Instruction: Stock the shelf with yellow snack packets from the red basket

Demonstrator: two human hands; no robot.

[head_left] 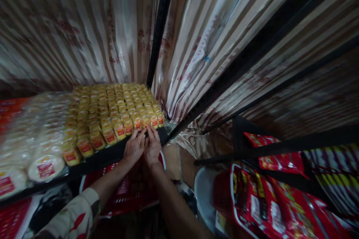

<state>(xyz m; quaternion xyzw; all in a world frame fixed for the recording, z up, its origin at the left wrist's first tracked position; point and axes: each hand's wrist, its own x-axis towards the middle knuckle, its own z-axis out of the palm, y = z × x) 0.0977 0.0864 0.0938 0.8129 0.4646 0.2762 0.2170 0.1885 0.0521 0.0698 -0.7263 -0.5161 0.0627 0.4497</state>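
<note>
Small yellow snack packs [114, 101] with red labels stand in tight rows on a dark shelf [112, 151]. My left hand [136, 145] and my right hand [152, 145] are close together at the shelf's front edge, toward the right end of the rows. The fingertips of both hands meet on one yellow snack pack [145, 121] in the front row. Both hands have bent fingers, which partly cover the pack's lower part. What lies under the palms is hidden.
Clear-wrapped stacks of round pale food [46, 164] with red labels fill the shelf's left. Below my arms is a red basket [126, 194]. A basket of red packets [260, 198] stands right, beside a pale tub [206, 186]. Dark posts [161, 26] rise before striped curtains [112, 26].
</note>
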